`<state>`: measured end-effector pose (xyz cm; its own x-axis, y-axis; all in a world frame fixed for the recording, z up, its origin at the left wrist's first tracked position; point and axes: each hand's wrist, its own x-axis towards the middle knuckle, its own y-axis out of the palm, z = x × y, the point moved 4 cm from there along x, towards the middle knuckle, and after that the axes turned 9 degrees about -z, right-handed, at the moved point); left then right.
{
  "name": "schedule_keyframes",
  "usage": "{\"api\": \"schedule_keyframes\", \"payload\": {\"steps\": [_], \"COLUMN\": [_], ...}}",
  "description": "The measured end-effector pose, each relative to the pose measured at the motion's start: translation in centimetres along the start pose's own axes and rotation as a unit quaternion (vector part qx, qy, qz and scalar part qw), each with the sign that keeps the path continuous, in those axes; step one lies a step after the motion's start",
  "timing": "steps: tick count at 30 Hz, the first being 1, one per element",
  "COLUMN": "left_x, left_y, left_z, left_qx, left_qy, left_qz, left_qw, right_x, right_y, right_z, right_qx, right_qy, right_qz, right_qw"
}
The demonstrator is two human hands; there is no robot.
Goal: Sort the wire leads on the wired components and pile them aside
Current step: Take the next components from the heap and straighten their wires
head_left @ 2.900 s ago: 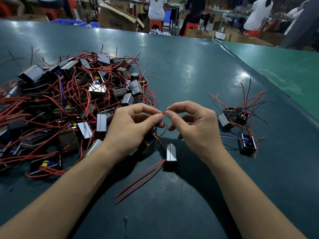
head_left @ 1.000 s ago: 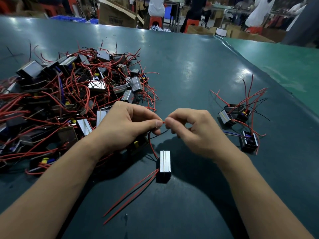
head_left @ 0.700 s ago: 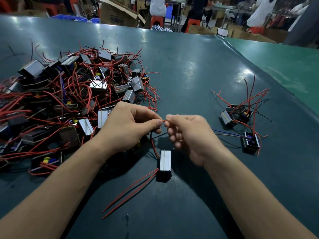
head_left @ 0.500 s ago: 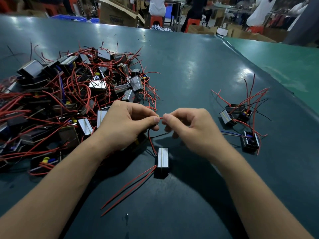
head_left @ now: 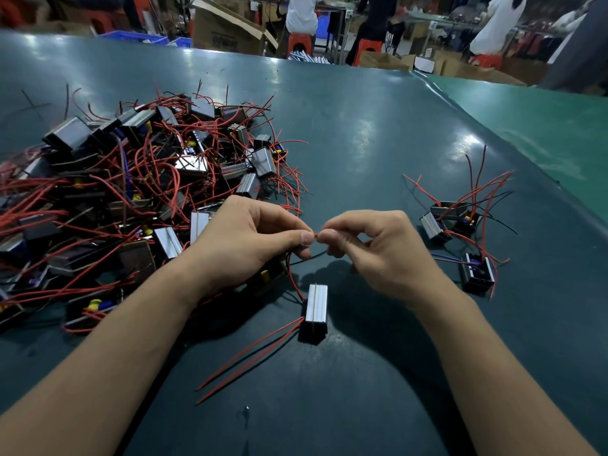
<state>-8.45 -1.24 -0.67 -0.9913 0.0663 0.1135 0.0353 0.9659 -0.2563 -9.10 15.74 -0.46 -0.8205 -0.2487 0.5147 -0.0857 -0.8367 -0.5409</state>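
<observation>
In the middle of the frame I see my left hand [head_left: 250,245] and my right hand [head_left: 378,248] meeting tip to tip above the dark green table [head_left: 362,133]. Thumb and forefinger of each hand are pressed together on the end of one red lead [head_left: 316,235] — only a short red piece shows between the fingertips. The other fingers of both hands are curled in. This lead curves down to the component [head_left: 315,309], a small block with a silver top, which lies on the table just below the hands. Two more red wires [head_left: 250,357] go out from its lower end toward the lower left of the frame, lying flat.

At the left of the frame there is the big unsorted heap [head_left: 131,192] of same components, their red wires all tangled. At the right — well apart from the heap — lies the small pile [head_left: 460,232] of a few components with wires pointing up and right.
</observation>
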Motion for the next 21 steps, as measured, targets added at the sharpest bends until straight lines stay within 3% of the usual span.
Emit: {"api": "schedule_keyframes", "payload": {"steps": [2, 4, 5, 7, 8, 9, 10, 11, 13, 14, 16, 19, 21], "left_x": [0.0, 0.0, 0.0, 0.0, 0.0, 0.1, 0.1, 0.2, 0.5, 0.6, 0.7, 0.6, 0.4], "left_y": [0.1, 0.2, 0.3, 0.5, 0.6, 0.8, 0.9, 0.9, 0.7, 0.5, 0.2, 0.3, 0.7], "left_z": [-0.1, -0.2, -0.3, -0.3, -0.2, -0.1, 0.1, 0.3, 0.9, 1.2, 1.6, 1.7, 1.5], "left_qx": [-0.010, -0.029, -0.034, -0.012, 0.005, 0.012, 0.007, -0.008, -0.054, -0.084, -0.154, -0.240, -0.298], "left_qy": [0.011, 0.027, 0.039, 0.064, 0.071, 0.069, 0.060, 0.044, -0.015, -0.054, -0.122, -0.178, -0.199], "left_qz": [0.005, -0.002, -0.008, -0.022, -0.028, -0.033, -0.041, -0.054, -0.097, -0.117, -0.144, -0.144, -0.119], "left_qw": [1.000, 0.999, 0.999, 0.998, 0.997, 0.997, 0.997, 0.998, 0.994, 0.988, 0.970, 0.943, 0.926], "right_x": [0.0, -0.1, -0.3, -1.1, -1.2, -1.2, -1.1, -0.9, -0.3, -0.2, 0.0, -0.6, -0.9], "right_y": [0.3, 0.9, 1.5, 2.9, 3.2, 3.3, 3.2, 2.9, 1.5, 0.8, 0.1, 0.4, 1.3], "right_z": [0.0, -0.4, -0.7, -0.4, -0.2, -0.2, -0.5, -0.8, -1.2, -1.0, -1.0, -0.4, 0.4], "right_qx": [0.035, 0.175, 0.281, 0.471, 0.523, 0.542, 0.522, 0.458, 0.229, 0.105, -0.036, -0.020, -0.055], "right_qy": [0.065, 0.229, 0.348, 0.535, 0.567, 0.575, 0.564, 0.529, 0.381, 0.304, 0.216, 0.222, 0.211], "right_qz": [0.004, 0.001, 0.012, 0.055, 0.059, 0.055, 0.046, 0.028, -0.036, -0.057, -0.032, 0.056, 0.073], "right_qw": [0.997, 0.958, 0.894, 0.699, 0.634, 0.611, 0.638, 0.714, 0.895, 0.945, 0.975, 0.973, 0.973]}}
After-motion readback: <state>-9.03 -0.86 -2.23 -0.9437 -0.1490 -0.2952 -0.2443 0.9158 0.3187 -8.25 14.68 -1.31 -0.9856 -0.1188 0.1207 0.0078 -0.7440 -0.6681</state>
